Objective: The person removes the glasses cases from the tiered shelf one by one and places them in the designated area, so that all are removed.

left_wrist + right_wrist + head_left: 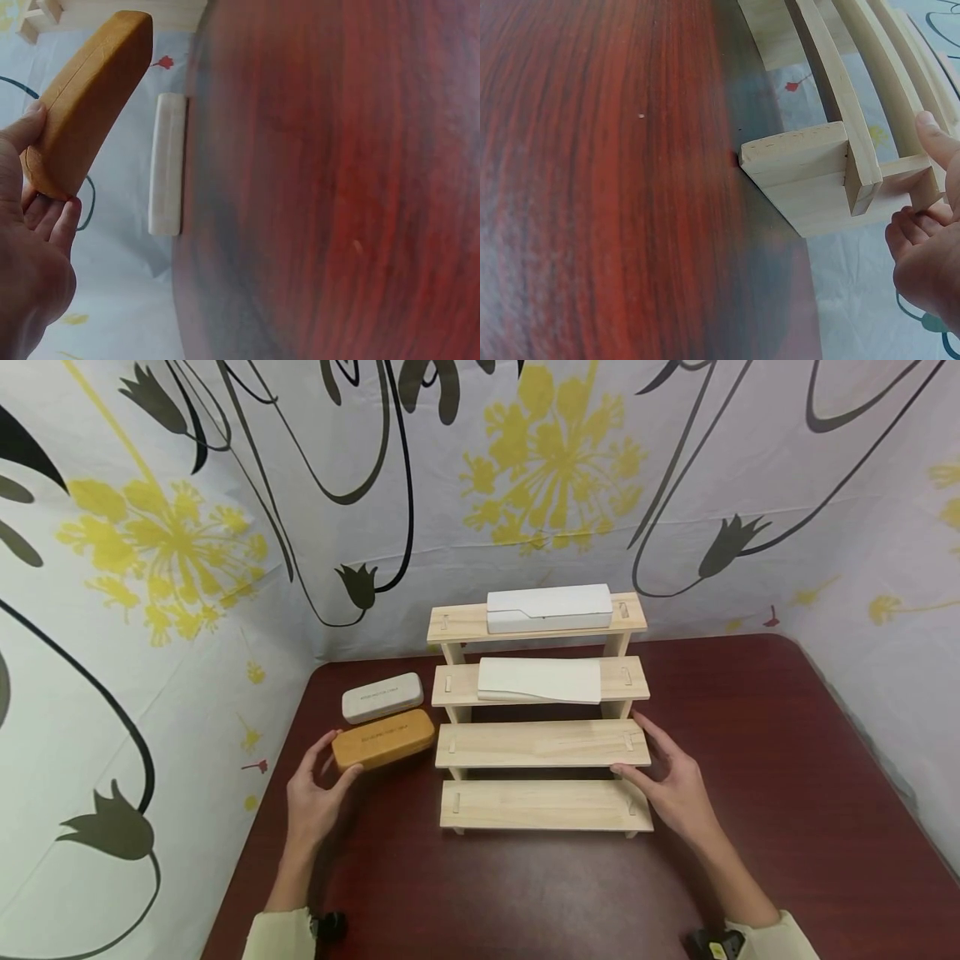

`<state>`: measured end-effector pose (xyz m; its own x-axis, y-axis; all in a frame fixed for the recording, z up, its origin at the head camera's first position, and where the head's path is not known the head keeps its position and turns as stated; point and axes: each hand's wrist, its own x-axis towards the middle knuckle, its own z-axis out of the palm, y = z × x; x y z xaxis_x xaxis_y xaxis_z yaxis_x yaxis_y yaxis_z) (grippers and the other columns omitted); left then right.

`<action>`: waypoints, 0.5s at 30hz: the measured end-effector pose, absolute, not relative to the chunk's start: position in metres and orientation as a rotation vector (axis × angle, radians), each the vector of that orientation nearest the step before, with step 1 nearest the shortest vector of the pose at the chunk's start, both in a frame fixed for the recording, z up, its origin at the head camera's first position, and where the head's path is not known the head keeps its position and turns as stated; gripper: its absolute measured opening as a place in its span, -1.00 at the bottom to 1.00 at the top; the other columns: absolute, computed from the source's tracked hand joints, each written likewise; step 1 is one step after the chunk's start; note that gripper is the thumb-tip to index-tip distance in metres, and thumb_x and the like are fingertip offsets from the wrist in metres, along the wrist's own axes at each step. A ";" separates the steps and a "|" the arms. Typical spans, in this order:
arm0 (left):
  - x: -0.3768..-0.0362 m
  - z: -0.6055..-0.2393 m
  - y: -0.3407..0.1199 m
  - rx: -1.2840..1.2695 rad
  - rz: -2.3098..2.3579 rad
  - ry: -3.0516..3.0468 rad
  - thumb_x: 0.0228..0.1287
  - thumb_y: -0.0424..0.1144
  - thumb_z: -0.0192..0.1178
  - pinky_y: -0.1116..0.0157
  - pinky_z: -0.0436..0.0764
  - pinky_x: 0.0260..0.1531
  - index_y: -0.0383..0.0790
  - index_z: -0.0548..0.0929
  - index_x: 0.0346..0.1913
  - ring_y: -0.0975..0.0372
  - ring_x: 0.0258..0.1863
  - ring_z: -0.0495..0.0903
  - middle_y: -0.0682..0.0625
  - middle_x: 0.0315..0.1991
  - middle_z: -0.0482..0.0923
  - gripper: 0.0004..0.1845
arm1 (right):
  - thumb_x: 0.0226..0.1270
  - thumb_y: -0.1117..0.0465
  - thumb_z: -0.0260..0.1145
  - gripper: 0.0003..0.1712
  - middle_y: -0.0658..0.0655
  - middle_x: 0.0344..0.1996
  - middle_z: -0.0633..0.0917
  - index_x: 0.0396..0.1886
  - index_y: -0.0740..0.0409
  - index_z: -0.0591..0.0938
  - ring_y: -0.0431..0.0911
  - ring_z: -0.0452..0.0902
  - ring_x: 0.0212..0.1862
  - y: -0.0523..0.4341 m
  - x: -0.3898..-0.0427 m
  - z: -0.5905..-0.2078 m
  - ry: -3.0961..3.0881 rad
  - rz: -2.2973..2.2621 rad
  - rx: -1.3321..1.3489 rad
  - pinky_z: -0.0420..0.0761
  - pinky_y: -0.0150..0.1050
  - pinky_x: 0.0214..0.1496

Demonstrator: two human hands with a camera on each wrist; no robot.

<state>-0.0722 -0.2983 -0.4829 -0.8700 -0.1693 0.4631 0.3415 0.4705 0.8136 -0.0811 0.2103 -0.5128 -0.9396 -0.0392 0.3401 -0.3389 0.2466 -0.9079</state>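
My left hand grips the near left end of a tan hard case that lies on the dark red table; in the left wrist view the thumb lies on top of the tan case and the fingers curl beneath it. Just behind it lies a beige case. My right hand rests with relaxed fingers against the right end of a four-tier wooden step shelf, the thumb touching the third tier. The shelf's two lower tiers are bare.
A white case lies on the shelf's top tier and a cream case on the second. Patterned cloth walls close in the table on the left, back and right. Bare tabletop stretches right of the shelf.
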 end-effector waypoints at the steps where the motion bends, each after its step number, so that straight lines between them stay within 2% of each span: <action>1: -0.073 -0.484 -0.298 -0.143 -1.391 -2.239 0.12 -0.60 0.55 0.16 0.56 0.35 -0.48 0.55 0.38 -0.09 0.38 0.50 -0.36 0.30 0.60 -0.28 | 0.16 0.54 0.60 0.05 0.35 0.49 0.46 0.63 0.15 0.37 -0.26 0.47 0.40 0.210 -0.081 -0.513 -2.273 1.756 0.349 0.54 -0.55 0.25; 7: -0.083 -0.504 -0.305 -0.149 -1.359 -2.259 0.10 -0.60 0.56 0.13 0.57 0.34 -0.39 0.55 0.41 -0.05 0.39 0.50 -0.33 0.31 0.61 -0.25 | 0.17 0.53 0.60 0.04 0.33 0.50 0.45 0.63 0.15 0.37 -0.25 0.47 0.40 0.210 -0.080 -0.512 -2.276 1.774 0.335 0.54 -0.53 0.26; 15: -0.089 -0.509 -0.305 -0.140 -1.368 -2.280 0.14 -0.58 0.54 0.49 0.49 0.32 -0.46 0.53 0.40 -0.15 0.39 0.49 -0.37 0.32 0.58 -0.27 | 0.18 0.52 0.60 0.04 0.32 0.50 0.45 0.63 0.13 0.37 -0.26 0.48 0.39 0.210 -0.080 -0.511 -2.282 1.769 0.331 0.55 -0.54 0.24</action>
<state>-0.0891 -0.3047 -0.5088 -0.8823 -0.1514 0.4457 0.3219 0.4967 0.8061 -0.0800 0.2103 -0.5113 -0.9467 -0.0343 0.3204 -0.3188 0.2437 -0.9159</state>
